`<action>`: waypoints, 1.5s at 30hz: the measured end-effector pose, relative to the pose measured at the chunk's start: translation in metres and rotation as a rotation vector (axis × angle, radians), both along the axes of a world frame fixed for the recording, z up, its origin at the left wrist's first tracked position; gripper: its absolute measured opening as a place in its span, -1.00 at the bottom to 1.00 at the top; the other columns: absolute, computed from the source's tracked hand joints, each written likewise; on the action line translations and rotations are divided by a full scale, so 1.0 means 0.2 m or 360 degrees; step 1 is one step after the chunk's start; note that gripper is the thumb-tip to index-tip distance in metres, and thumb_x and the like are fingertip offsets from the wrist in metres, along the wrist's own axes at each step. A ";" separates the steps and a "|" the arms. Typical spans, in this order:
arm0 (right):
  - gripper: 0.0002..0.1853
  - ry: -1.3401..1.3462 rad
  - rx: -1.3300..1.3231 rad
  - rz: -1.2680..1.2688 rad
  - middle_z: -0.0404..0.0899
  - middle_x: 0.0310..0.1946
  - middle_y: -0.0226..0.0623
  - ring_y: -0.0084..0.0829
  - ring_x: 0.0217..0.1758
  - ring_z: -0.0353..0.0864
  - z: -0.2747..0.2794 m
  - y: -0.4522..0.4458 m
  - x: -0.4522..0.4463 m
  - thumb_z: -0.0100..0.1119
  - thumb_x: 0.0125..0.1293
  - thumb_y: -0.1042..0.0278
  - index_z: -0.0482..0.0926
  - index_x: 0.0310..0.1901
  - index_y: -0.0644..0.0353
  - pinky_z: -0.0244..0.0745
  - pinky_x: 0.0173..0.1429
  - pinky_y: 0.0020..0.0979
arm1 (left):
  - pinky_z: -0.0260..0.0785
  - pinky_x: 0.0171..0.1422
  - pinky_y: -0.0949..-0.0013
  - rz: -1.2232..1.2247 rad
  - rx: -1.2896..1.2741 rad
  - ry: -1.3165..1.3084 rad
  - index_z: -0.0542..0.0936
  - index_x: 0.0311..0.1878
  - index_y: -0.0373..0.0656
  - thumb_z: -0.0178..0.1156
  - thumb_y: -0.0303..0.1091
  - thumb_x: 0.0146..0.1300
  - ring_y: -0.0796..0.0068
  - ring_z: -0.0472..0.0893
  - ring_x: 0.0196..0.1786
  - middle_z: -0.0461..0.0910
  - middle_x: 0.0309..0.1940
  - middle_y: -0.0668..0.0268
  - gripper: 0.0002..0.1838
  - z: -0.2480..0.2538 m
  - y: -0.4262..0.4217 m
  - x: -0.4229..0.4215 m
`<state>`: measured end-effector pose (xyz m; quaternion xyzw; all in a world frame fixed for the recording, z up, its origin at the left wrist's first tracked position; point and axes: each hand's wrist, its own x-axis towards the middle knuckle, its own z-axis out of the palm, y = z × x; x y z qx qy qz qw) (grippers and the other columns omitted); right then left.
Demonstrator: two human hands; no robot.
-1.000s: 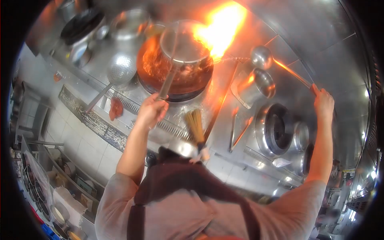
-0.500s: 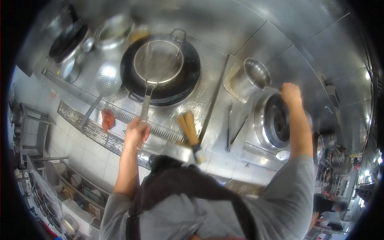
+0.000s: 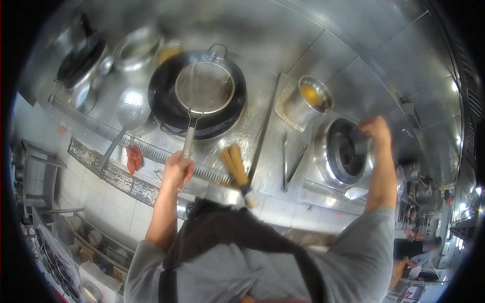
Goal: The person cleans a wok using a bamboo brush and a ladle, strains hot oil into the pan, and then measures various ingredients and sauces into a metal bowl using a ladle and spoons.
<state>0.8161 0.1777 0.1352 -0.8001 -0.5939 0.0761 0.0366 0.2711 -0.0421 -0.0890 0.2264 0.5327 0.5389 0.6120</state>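
Note:
My left hand (image 3: 178, 170) is closed around the handle of a round fine-mesh strainer (image 3: 204, 88). The strainer lies over a black wok (image 3: 166, 108) with loop handles. On the right, my right hand (image 3: 375, 127) is curled with its fingers together, above the right edge of a black pan (image 3: 346, 151) set in a steel ring. Whatever its fingers may hold is too blurred to make out. Left of that hand stands a steel pot (image 3: 299, 112) with something yellow-orange showing inside.
A perforated skimmer (image 3: 134, 108), a red cloth-like item (image 3: 134, 159) and a bamboo brush (image 3: 235, 164) lie around the wok. Tongs (image 3: 289, 169) rest by the pan. Steel bowls (image 3: 137, 48) stand at the back left. Another person (image 3: 419, 250) is far off at right.
My right hand has drawn slightly right, away from the steel pot. Yellow-orange now shows in the pot, which looked grey before. My left hand keeps hold of the strainer; the view has shifted a little.

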 end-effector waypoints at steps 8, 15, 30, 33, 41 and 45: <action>-0.65 -0.0275 0.0265 0.0069 0.62 -0.56 -0.18 -0.38 -0.45 0.63 0.31 -0.17 -0.16 0.32 -0.18 0.38 0.68 -0.26 0.30 0.48 -0.22 -0.38 | 0.06 -0.71 0.48 -0.0087 0.0065 0.0007 0.40 -0.44 -0.28 0.01 -0.49 0.11 0.54 0.32 -0.77 0.37 -0.74 0.30 -0.93 -0.02 0.04 0.00; -0.60 -0.0026 0.0283 0.0278 0.65 -0.49 -0.17 -0.40 -0.39 0.66 0.39 -0.23 -0.34 0.32 -0.12 0.39 0.65 -0.16 0.33 0.49 -0.20 -0.40 | 0.06 -0.73 0.45 -0.0196 0.0145 -0.0043 0.38 -0.49 -0.26 -0.03 -0.49 0.08 0.52 0.32 -0.78 0.36 -0.78 0.27 -0.92 0.01 0.11 0.02; -0.66 -0.0938 0.0875 0.1204 0.50 -0.38 -0.30 -0.17 -0.28 0.59 0.16 -0.19 -0.97 0.16 0.09 0.46 0.58 -0.10 -0.22 0.51 -0.22 -0.19 | 0.15 -0.72 0.49 -0.0223 0.0105 -0.0081 0.40 -0.15 -0.42 0.04 -0.57 0.16 0.53 0.41 -0.68 0.47 -0.56 0.19 -0.81 -0.05 0.11 -0.07; -0.59 -0.1228 0.0897 0.1094 0.51 -0.36 -0.27 -0.19 -0.25 0.60 0.25 -0.16 -0.81 0.05 0.18 0.47 0.52 0.00 -0.31 0.52 -0.23 -0.19 | 0.11 -0.71 0.48 -0.0037 0.0128 -0.0100 0.41 -0.17 -0.39 0.00 -0.57 0.13 0.54 0.35 -0.73 0.45 -0.64 0.22 -0.81 0.05 0.07 -0.09; -0.74 -0.1474 0.0712 0.0852 0.60 -0.40 -0.21 -0.18 -0.22 0.61 0.38 -0.13 -0.45 -0.05 0.23 0.40 0.63 -0.16 -0.08 0.48 -0.17 -0.17 | 0.12 -0.72 0.52 0.0175 0.0275 -0.0181 0.40 -0.08 -0.37 -0.01 -0.54 0.20 0.57 0.37 -0.73 0.50 -0.56 0.26 -0.78 0.18 0.09 -0.16; -0.77 -0.1682 0.0400 0.0880 0.61 -0.36 -0.20 -0.21 -0.23 0.63 0.15 0.05 -0.31 -0.04 0.23 0.36 0.65 -0.23 0.05 0.49 -0.19 -0.19 | 0.10 -0.73 0.53 0.0214 0.0190 -0.0046 0.42 -0.18 -0.35 0.00 -0.56 0.16 0.58 0.35 -0.74 0.46 -0.60 0.28 -0.84 0.15 0.10 -0.11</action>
